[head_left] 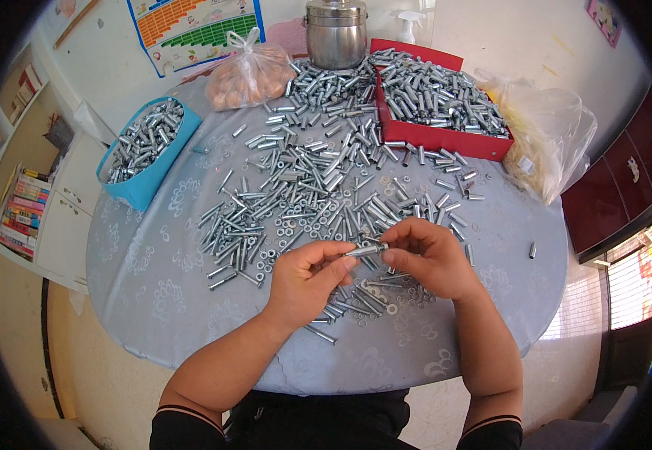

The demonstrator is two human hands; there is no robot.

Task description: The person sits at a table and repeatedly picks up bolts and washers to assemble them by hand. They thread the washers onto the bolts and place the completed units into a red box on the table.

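Note:
Above the near middle of the table, my left hand (305, 283) pinches a silvery metal expansion bolt (365, 251) between thumb and fingertips. My right hand (435, 259) is closed around the bolt's other end; whether a small nut or washer sits between those fingertips is too small to tell. Under and beyond both hands spreads a loose pile of bolts (296, 180), metal sleeves (375, 206), nuts (288, 223) and washers (391, 308). Several bolts and washers lie just below my hands, partly hidden by them.
A blue container (137, 196) of metal pieces stands at the left, a red box (446, 135) of them at the back right. Behind are a bag of round brown items (247, 79), a steel pot (336, 37) and a clear plastic bag (555, 142). One sleeve (533, 250) lies far right.

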